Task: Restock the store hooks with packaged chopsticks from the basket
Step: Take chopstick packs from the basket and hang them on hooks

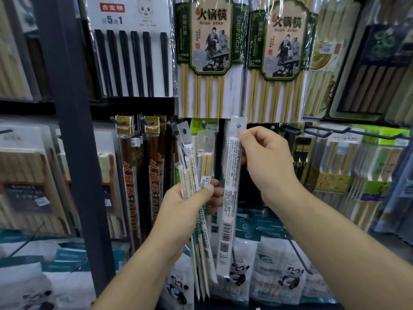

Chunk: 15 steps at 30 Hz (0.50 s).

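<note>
My left hand [190, 198] grips a fanned bundle of narrow clear chopstick packets [192, 166] around their middle, their hang-hole tabs pointing up. My right hand [266, 159] pinches the upper part of a single long chopstick packet [230, 198], held upright with its printed back and barcode facing me. Its hang hole sits at the top, just under the big hotpot chopstick packs. A black store hook [171, 124] pokes out to the left of the bundle's tabs. No basket is in view.
A dark steel upright [73, 135] stands at the left. Brown chopstick packets [129, 175] hang beside the bundle. Long empty hooks [324, 132] stick out at the right over green-labelled packs. Large hotpot chopstick packs [210, 52] hang above; panda-printed bags [277, 274] hang below.
</note>
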Tool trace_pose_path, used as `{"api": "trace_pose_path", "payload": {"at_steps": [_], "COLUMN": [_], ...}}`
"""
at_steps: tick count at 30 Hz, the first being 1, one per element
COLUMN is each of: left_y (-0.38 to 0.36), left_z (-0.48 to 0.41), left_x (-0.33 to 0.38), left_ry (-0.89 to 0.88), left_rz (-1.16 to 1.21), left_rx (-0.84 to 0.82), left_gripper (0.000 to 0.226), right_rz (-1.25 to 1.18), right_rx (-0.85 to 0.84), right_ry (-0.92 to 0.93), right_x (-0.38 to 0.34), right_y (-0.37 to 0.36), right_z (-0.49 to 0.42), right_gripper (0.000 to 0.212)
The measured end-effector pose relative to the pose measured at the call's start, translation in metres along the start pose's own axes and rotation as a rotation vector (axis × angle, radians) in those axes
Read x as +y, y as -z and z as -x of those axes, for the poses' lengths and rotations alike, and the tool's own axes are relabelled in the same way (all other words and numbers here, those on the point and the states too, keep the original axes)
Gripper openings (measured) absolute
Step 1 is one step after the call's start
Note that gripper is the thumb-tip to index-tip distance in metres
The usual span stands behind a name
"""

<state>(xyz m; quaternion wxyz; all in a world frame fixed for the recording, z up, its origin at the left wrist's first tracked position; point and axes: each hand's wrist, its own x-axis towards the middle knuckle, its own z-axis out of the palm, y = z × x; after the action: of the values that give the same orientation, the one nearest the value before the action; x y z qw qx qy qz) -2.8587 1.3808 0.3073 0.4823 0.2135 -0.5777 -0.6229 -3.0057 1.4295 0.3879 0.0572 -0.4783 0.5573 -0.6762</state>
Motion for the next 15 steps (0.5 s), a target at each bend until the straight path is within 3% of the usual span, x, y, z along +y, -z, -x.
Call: {"api": "trace_pose_path", "payload": {"at_steps": [11,15], "left_y": [0.001,0.002], "left_z": [0.0,0.0], "left_x": [-0.001,-0.002], "left_ry": [0.011,0.025], "left_rz": [0.044,0.051], "left_rx": [-0.026,-0.026], "left_gripper": [0.022,0.013], "right_rz": [0.056,0.105], "right_rx": [0.019,0.027], "right_ry": [-0.012,-0.039], "right_x": [0.004,0.011], "right_y": [0.001,0.002], "right_z": [-0.006,-0.006], "right_gripper": [0.033,0.037]}}
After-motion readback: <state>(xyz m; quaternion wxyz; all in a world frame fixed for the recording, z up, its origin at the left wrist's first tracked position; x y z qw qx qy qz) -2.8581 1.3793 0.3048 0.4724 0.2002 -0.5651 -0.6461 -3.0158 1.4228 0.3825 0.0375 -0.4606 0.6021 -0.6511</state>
